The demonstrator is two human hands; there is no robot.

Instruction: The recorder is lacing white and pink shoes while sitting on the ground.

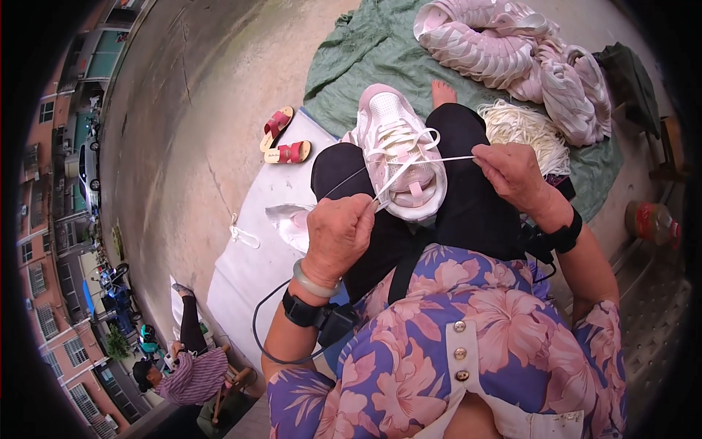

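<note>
A white and pink sneaker [382, 121] rests on my lap between my knees, its toe pointing away from me. White lace runs through its upper eyelets, with a loose loop at the right. My left hand [338, 230], closed, pinches one end of the shoelace [395, 180] close to the shoe's left side. Out to the right, my right hand [512, 173] pinches the other end, and that stretch of lace is drawn straight across the shoe opening. Another white and pink shoe piece [292, 223] lies beside my left hand, partly hidden by it.
A heap of white laces [525, 132] and a long pile of stacked pink-white shoe uppers [479, 47] lie on a green cloth [344, 62]. Red slippers [287, 152] stand beside a white sheet [252, 183] with a knotted lace [243, 233]. Another person [191, 373] sits at lower left.
</note>
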